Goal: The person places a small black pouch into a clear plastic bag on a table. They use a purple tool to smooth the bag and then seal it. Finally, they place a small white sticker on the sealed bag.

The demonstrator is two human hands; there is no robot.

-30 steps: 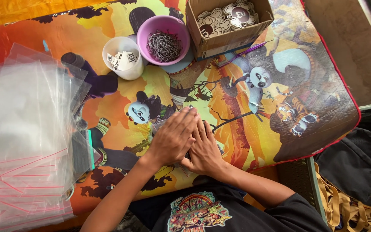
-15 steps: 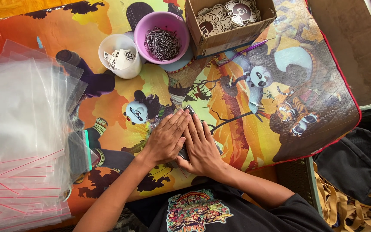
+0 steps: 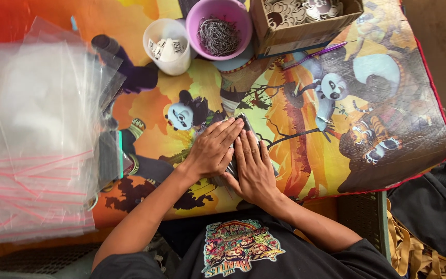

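Small dark flat packet (image 3: 243, 124) is pressed on the cartoon-print counter (image 3: 311, 155) under left hand (image 3: 210, 150) and right hand (image 3: 254, 168), both flat, fingers together. Even downward pressure is advised.

dark flat packet (image 3: 243, 124) mostly hidden under both hands, cardboard box (image 3: 305, 26) and purple bowl (image 3: 223, 26) cropped at top edge

Bright even daylight, soft shadows, sharp focus, vivid colours

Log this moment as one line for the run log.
left hand flat on dark packet | right hand flat beside it, pressing packet | stack of clear bags at left | purple bowl, white cup behind
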